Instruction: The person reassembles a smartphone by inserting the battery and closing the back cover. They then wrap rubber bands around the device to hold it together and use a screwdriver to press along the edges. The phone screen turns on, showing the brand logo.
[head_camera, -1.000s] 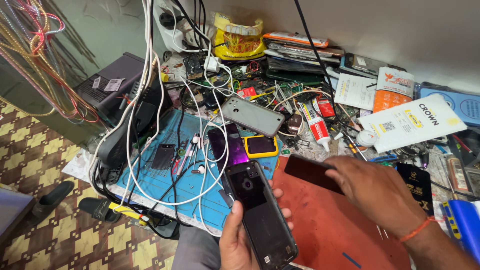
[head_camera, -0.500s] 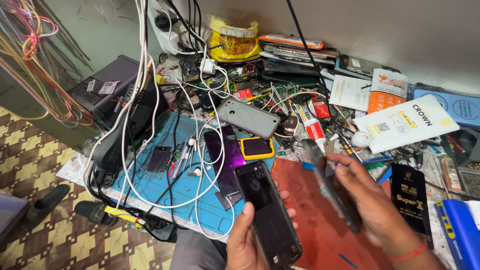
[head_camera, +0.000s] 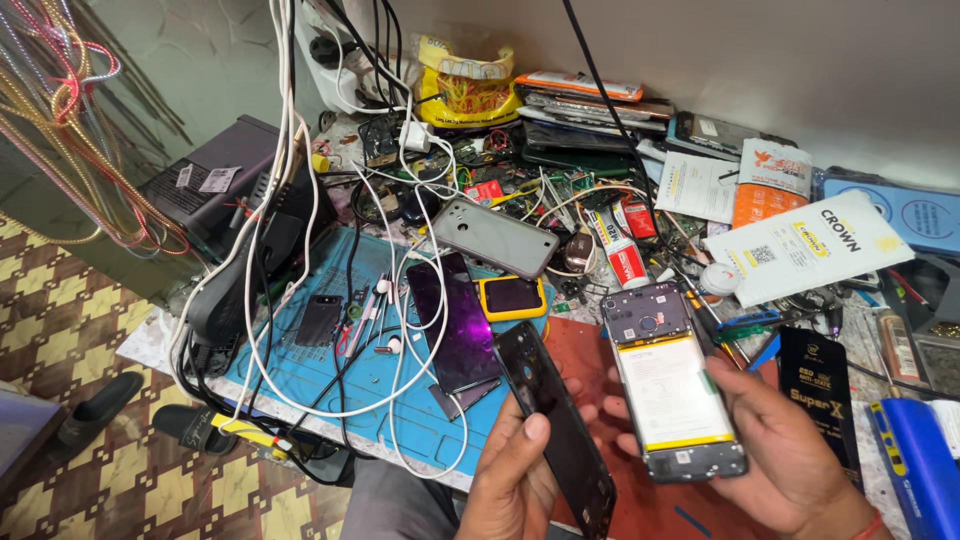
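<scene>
Flipped, opened phone (head_camera: 672, 392) now shows its battery.

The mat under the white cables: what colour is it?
Blue mat, seen clearly in the head view, left of both hands.

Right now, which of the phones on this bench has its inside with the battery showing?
The opened phone in the right hand; its white battery shows. The purple phone and grey phone lie closed.

Only one view: my head cam looks steeply down, close over the blue mat (head_camera: 330, 375), wall behind it.
</scene>
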